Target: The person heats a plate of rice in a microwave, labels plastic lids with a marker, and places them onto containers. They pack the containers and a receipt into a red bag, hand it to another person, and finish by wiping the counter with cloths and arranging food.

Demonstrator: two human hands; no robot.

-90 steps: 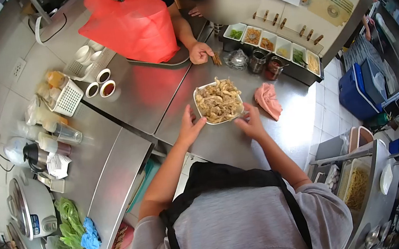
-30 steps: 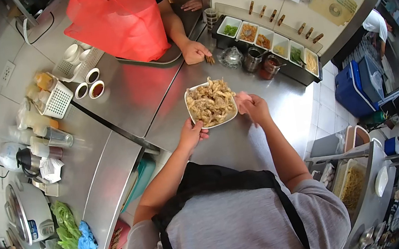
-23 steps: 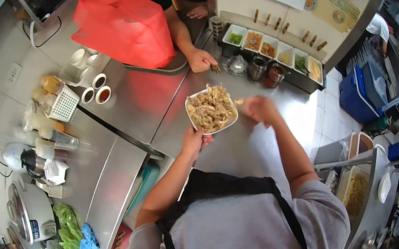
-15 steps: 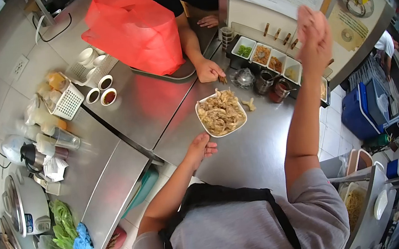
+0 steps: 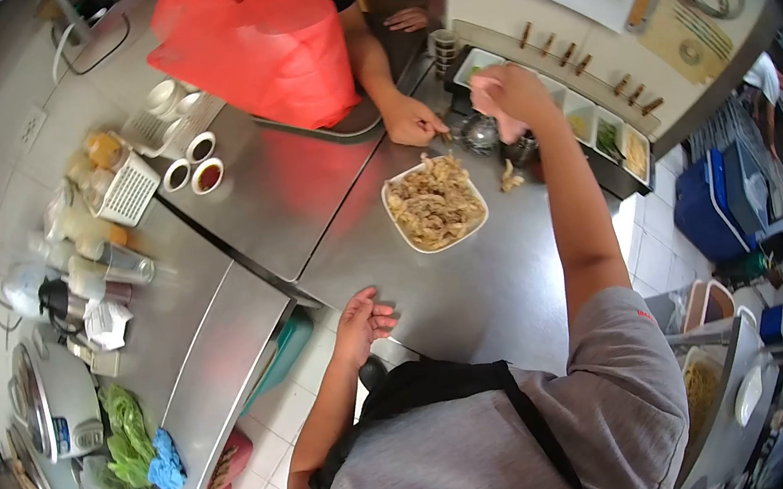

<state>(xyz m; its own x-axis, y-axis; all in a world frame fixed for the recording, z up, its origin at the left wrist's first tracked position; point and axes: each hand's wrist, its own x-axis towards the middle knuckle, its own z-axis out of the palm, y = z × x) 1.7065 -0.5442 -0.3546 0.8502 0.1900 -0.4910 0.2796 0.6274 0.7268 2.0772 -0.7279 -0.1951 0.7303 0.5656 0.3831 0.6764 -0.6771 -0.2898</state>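
The white bowl (image 5: 434, 204), full of pale brown food pieces, stands near the middle of the frame on the steel table (image 5: 476, 283). Half a second ago the left hand (image 5: 363, 325) was at the lower left rim of this bowl. Now it has come away, toward the bottom of the frame, with the fingers loosely spread and nothing in them. So neither hand supports the bowl, and the table alone carries it.

The right hand (image 5: 527, 96) was raised high in the upper right; now it is lower, above the black rack (image 5: 615, 173) of small topping containers. It is closed on a pink cloth (image 5: 491, 98), which lay flat on the table three seconds ago. The hand hides part of the rack, and I cannot tell if the cloth touches anything there.

One loose food piece (image 5: 510, 176) lies on the table, to the right of the bowl and apart from it. It is now farther from the rim than half a second ago. Above the bowl rests another person's hand (image 5: 413, 121), near a clear wrapped ball (image 5: 479, 134).
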